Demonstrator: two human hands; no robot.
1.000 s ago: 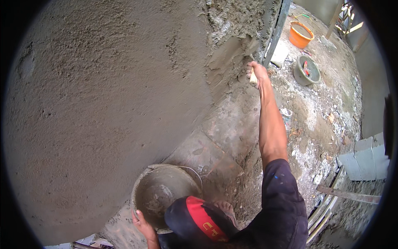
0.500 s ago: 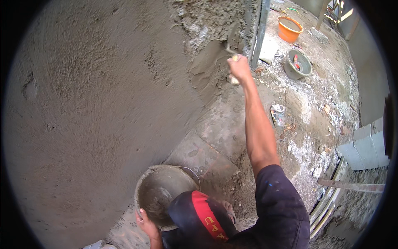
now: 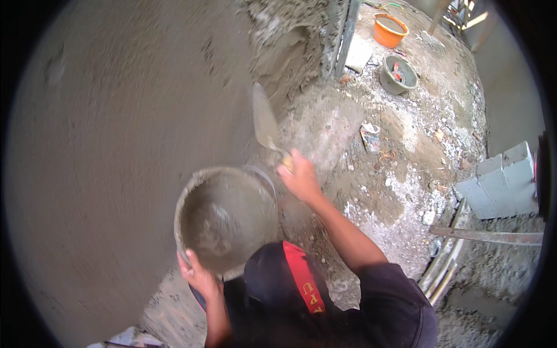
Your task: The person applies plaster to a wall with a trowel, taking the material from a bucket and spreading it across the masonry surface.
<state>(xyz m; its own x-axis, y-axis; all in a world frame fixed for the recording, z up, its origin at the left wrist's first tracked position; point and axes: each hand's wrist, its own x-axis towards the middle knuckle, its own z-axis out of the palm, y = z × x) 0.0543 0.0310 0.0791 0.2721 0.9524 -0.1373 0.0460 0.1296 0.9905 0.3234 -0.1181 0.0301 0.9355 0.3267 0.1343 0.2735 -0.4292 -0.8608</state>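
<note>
"Grey, mortar-caked round bucket (image 3: 235, 194) seems to be the main thing here, yeah? Who's got it?"

"Yep, the bare left hand (image 3: 202, 277) has it by the near-left rim, thumb on the lip, fingers hooked round the outside. Can't see all of them tho."

"And the right hand (image 3: 300, 178)?"

"That one's just off the bucket's far-right side, fingers closed round the pale handle (image 3: 287, 162) of a pointed, mortar-smeared metal trowel (image 3: 266, 123). Blade sticks out past the bucket's far edge, in front of the rough grey plastered wall (image 3: 127, 151) that runs along the bucket's left. It's kinda blurry, so I can't tell if blade and wall touch."

"What else is lying about?"

"Well beyond the bucket and to its right: an orange plastic pail (image 3: 390, 37) and a grey plastic tub (image 3: 392, 87) with something red (image 3: 397, 66) inside. Pale grey blocks (image 3: 499, 188) sit way off to the bucket's right."
</note>
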